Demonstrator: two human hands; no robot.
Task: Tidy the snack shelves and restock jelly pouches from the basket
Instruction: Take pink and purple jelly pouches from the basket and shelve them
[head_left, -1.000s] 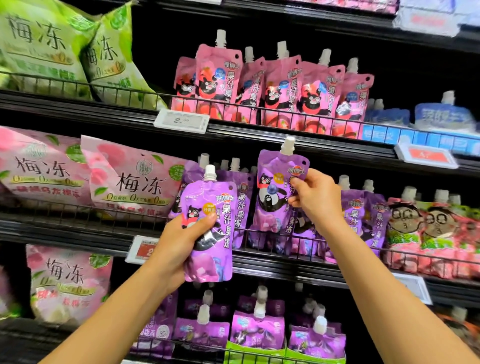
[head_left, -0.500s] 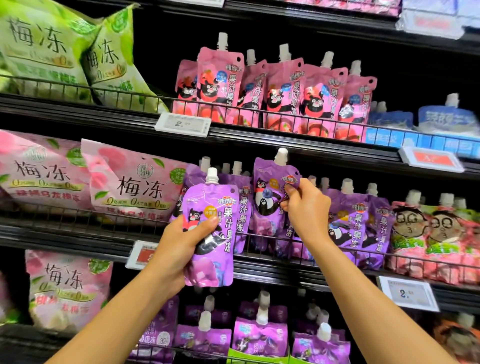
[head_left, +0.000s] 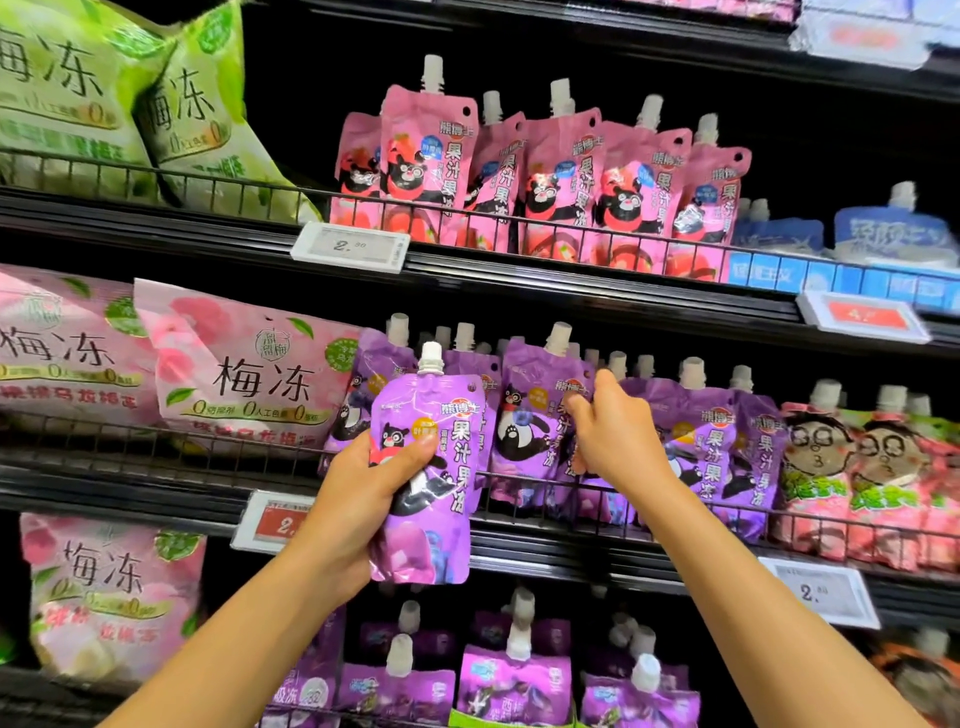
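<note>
Glossy purple spouted jelly pouch with white cap, centre frame, gripped by left hand; right hand pinches a shelved purple pouch

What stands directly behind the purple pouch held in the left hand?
Behind the held pouch, purple pouches stand on the wire-fronted shelf. It covers their lower halves; only white caps show. The left hand grips it.

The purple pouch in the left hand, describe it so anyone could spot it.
Find the middle shelf with its row of purple pouches. One pouch sits in front of the wire rail, in the left hand. It alone is off the shelf.
</note>
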